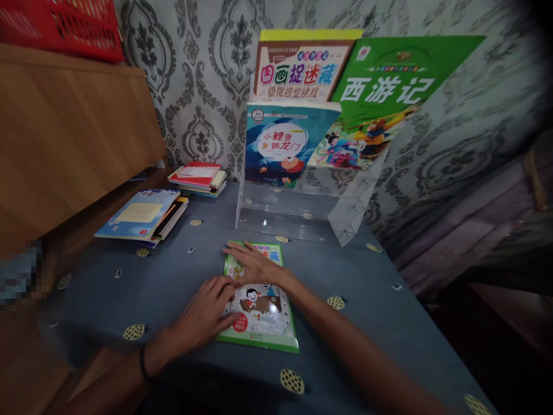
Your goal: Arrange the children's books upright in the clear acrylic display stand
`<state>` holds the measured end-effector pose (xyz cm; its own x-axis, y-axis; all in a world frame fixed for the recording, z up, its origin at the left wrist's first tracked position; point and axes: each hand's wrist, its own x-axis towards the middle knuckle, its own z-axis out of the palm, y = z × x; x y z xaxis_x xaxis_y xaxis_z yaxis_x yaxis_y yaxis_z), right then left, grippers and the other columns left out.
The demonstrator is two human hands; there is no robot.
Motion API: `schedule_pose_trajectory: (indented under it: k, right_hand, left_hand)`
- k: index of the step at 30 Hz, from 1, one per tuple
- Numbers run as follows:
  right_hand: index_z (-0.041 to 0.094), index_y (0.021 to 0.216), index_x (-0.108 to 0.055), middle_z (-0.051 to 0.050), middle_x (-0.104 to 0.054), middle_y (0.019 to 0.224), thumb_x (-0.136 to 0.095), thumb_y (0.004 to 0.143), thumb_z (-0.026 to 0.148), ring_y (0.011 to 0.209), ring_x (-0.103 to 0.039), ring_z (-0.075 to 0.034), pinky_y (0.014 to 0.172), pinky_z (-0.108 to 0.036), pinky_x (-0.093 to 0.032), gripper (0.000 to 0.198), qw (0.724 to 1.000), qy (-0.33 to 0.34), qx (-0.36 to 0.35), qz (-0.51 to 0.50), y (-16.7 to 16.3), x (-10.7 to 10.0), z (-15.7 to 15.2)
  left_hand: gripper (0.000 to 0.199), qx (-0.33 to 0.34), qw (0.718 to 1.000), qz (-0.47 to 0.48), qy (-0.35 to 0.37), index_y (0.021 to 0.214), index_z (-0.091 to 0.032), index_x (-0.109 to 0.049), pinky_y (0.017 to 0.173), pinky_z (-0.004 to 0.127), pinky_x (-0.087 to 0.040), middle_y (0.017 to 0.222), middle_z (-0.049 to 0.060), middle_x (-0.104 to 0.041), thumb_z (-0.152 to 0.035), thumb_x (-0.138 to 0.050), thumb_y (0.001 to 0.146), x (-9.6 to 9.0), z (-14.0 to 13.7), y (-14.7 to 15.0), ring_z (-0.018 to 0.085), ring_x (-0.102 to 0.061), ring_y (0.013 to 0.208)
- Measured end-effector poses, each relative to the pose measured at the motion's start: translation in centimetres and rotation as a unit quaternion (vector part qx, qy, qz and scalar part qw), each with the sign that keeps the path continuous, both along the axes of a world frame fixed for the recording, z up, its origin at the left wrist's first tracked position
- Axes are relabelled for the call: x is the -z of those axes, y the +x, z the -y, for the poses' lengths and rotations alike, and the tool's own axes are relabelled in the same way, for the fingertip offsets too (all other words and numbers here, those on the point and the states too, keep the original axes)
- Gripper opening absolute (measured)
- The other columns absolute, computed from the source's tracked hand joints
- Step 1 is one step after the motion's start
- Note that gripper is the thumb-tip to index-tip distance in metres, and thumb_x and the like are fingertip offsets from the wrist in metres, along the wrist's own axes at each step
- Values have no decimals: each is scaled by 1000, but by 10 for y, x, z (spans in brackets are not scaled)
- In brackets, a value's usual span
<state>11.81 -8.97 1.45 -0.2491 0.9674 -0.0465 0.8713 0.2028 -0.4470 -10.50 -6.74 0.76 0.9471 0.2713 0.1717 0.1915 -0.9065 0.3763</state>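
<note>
A picture book with a green border and a cartoon cover lies flat on the cloth-covered table in front of me. Across its upper left part rests my right hand, palm down, fingers stretched out and spread, hiding much of the title. My left hand lies along the book's left edge, its fingers a little bent and its thumb apart over the cover. The fingertips of the left hand come close to the right hand; whether they touch I cannot tell. Neither hand grips anything.
Behind the book stands a clear acrylic rack holding a blue book, a green book and a brown-topped book. Two book stacks, one under a blue cover, another topped red, lie left near a wooden cabinet.
</note>
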Motion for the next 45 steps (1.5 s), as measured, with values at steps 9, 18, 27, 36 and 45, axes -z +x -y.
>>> schedule_pose_trajectory:
  k: [9,18,27,36,45]
  right_hand:
    - [17,151,-41,-22,-33,160,-62,87,63,150,-27,-34,121,-57,-22,81,988,61,140,40,26,15,31]
    - [10,145,-47,-22,-42,155,-50,100,40,149,-32,-28,122,-51,-27,55,975,122,183,36,30,24,54]
    - [15,144,-48,-16,-50,151,-44,102,37,144,-42,-26,121,-56,-27,47,962,121,241,44,63,26,98]
    - [17,141,-54,-14,-51,150,-47,101,39,144,-41,-26,119,-55,-28,46,956,116,265,49,62,26,96]
    - [19,141,-55,-15,-51,150,-53,99,40,141,-44,-29,118,-54,-32,47,950,129,277,58,61,24,98]
  left_hand:
    - [21,7,997,-39,65,96,-22,-57,87,40,-44,102,7,-64,-41,-50,97,-19,-13,16,24,-57,96]
    - [23,-38,992,7,120,103,-19,-56,88,40,-44,106,9,-63,-8,-40,91,-2,-47,107,25,-55,99]
    - [27,-33,994,29,101,112,-18,-60,89,41,-43,111,9,-63,-16,-37,98,10,-53,100,24,-53,100]
    - [39,-1,987,-25,160,133,-30,-61,87,41,-42,108,10,-54,-38,-40,101,-4,-48,126,26,-48,100]
    - [48,26,981,-48,184,136,-31,-60,86,39,-43,108,10,-53,-14,-42,95,-6,-43,161,25,-47,100]
